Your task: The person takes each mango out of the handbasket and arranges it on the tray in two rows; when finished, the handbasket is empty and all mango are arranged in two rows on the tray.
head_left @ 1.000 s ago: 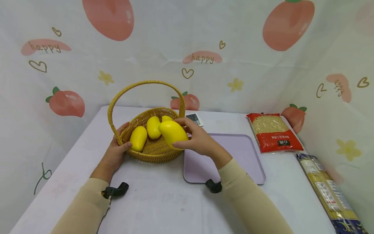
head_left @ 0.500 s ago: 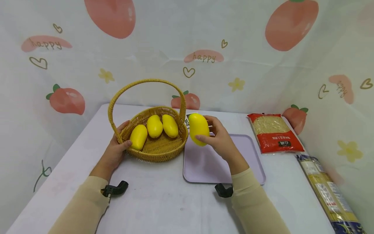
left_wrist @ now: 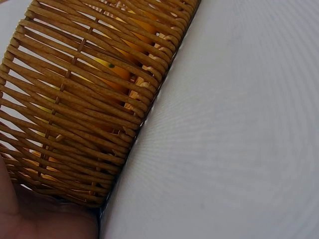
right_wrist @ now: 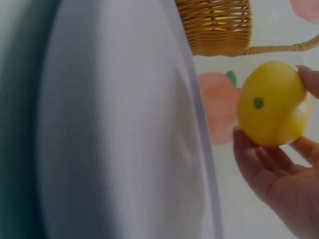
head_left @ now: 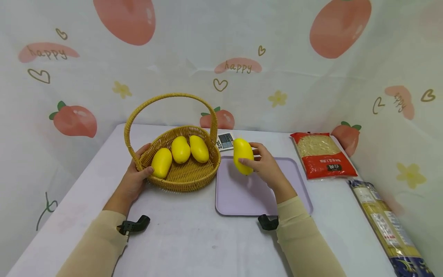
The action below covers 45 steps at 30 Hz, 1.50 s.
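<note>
My right hand point(head_left: 263, 161) grips a yellow mango point(head_left: 243, 156) between thumb and fingers, above the back part of a lilac tray point(head_left: 228, 200). In the right wrist view the mango point(right_wrist: 274, 104) shows a dark green spot at its end. My left hand point(head_left: 135, 177) holds the left side of a woven basket point(head_left: 188, 184), thumb over the rim and fingers along the outside. Three more yellow mangoes lie in the basket, the nearest mango point(head_left: 162, 163) beside my left thumb. In the left wrist view the basket wall point(left_wrist: 75, 99) hides most of its contents.
Behind the tray, next to the basket, lies a small white device with a dark panel point(head_left: 225, 141). A red bag of pale grains point(head_left: 325, 156) sits right of the tray. Packs of long noodles point(head_left: 389, 227) lie along the right table edge. The basket's tall handle point(head_left: 171, 95) arches upward.
My right hand has lifted the mango out of the basket and carried it right, over the tray. The left hand keeps its hold on the basket, which stays in place.
</note>
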### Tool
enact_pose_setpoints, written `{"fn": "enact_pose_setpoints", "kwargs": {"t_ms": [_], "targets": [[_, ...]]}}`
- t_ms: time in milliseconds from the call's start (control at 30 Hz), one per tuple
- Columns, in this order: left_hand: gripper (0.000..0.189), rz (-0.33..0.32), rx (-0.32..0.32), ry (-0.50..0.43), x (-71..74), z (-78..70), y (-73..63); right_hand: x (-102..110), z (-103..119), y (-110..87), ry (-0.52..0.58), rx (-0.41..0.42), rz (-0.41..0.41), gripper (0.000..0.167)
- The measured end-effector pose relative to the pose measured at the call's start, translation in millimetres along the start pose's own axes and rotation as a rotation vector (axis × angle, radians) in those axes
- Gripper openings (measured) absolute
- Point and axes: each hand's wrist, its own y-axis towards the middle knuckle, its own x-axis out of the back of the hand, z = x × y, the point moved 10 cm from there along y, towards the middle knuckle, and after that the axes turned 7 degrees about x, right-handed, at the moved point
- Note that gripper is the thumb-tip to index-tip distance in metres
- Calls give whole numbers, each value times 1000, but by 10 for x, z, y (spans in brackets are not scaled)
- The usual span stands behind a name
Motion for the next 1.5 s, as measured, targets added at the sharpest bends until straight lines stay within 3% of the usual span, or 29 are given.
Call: {"fn": "enact_pose_setpoints", "kwargs": {"t_ms": [200, 433, 1133, 1500], "targets": [[78, -7, 6, -8, 7, 10, -6, -78, -190, 13, -77, -88, 50, 75], [77, -2, 10, -11, 5, 17, -2, -83, -297, -17, -187, -184, 34, 75], [74, 10, 7, -16, -23, -15, 4, -58, -261, -8, -240, -130, -7, 72], [74, 6, 11, 0, -22, -11, -4, -25, -258, -11, -247, -166, -1, 73]]}}
